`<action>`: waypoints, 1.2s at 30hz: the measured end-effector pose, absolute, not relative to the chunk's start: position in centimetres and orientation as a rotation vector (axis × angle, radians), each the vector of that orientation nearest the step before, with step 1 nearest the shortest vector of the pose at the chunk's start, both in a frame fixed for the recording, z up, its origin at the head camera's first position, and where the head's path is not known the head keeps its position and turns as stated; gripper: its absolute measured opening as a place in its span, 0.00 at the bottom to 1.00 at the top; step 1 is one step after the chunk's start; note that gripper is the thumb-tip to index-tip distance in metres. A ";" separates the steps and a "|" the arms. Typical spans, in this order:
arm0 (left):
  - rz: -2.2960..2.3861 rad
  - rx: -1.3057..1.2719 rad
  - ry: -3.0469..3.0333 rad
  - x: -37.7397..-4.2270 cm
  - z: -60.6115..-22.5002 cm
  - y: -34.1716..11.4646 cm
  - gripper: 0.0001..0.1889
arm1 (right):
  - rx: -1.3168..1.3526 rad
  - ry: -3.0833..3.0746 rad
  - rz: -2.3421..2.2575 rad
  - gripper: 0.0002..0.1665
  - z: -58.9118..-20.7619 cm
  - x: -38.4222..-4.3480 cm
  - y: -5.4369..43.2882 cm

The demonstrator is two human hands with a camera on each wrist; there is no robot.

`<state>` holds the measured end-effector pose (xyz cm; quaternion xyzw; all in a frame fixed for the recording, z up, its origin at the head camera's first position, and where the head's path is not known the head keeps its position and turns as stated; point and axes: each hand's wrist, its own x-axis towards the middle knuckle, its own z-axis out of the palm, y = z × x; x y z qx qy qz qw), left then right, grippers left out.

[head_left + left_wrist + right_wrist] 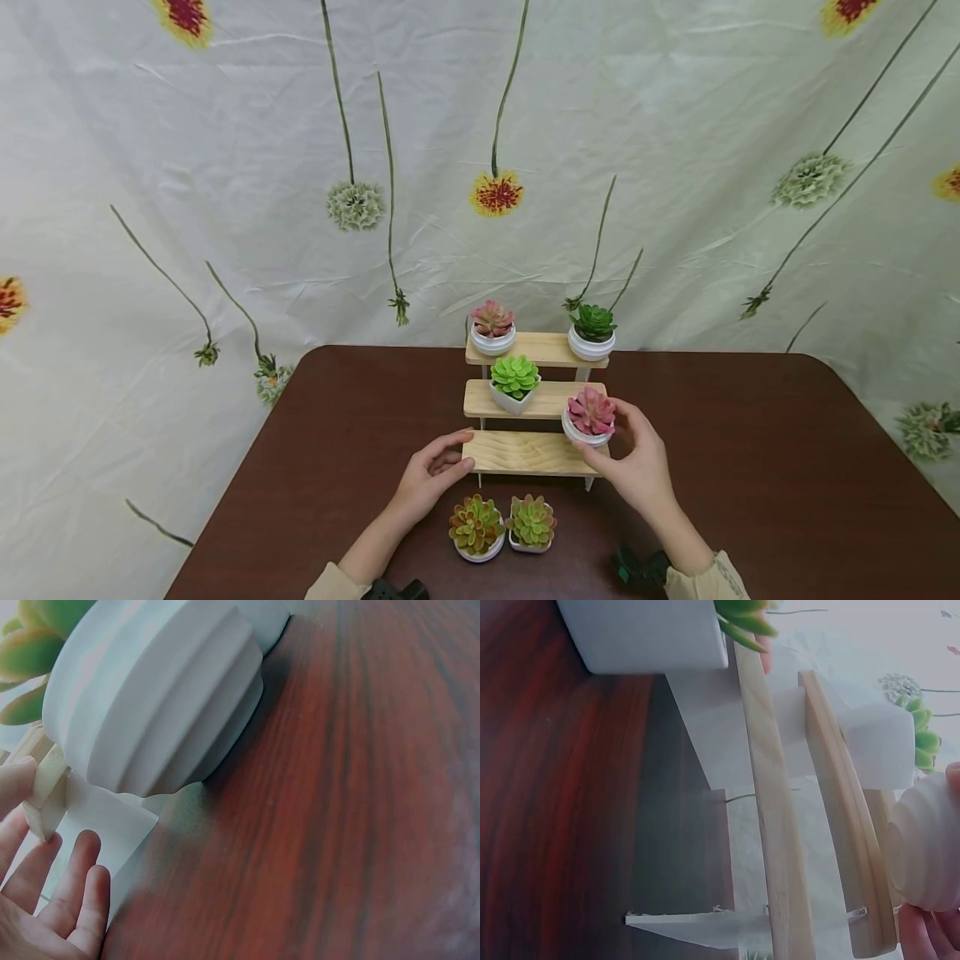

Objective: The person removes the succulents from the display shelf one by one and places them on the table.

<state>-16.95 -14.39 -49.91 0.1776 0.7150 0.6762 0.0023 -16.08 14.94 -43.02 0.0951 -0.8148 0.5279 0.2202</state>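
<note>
With the three-tier wooden stand (517, 454) as clock centre, the left hand (415, 486) at eight o'clock pinches the bottom tier's end. At four, the right hand (643, 471) is clamped on the deep-pink potted succulent (591, 413) by the middle tier; whether the pot touches wood is unclear. On the top tier, a pale-pink succulent (492, 320) sits at eleven, a dark-green succulent (593, 323) at one. An orange-tipped succulent (477, 525) stands on the counter (337, 433) at seven.
</note>
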 end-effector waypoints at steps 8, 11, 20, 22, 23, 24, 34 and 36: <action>2.136 0.571 2.232 -16.8 -49.7 -14.4 0.20 | 0.286 -2.303 1.431 0.39 -43.4 -15.2 15.2; 2.137 0.562 2.232 -16.7 -49.5 -14.3 0.20 | 0.287 -2.314 1.438 0.39 -43.8 -14.9 15.4; 2.112 0.553 2.245 -16.6 -48.8 -14.2 0.20 | 0.302 -2.350 1.421 0.40 -45.0 -14.0 15.9; 2.114 0.544 2.240 -16.6 -48.9 -14.2 0.20 | 0.324 -2.348 1.436 0.40 -45.1 -13.8 16.0; 2.116 0.539 2.237 -16.6 -48.9 -14.2 0.20 | 0.338 -2.346 1.442 0.39 -45.2 -13.6 16.0; 2.120 0.535 2.233 -16.6 -49.0 -14.2 0.20 | 0.354 -2.342 1.449 0.39 -45.2 -13.5 16.0; 2.134 0.551 2.232 -16.7 -49.6 -14.3 0.21 | 0.429 -2.338 1.412 0.38 -45.5 -12.4 16.2; 2.129 0.556 2.235 -16.6 -49.3 -14.3 0.21 | 0.471 -2.326 1.389 0.38 -45.2 -12.1 16.1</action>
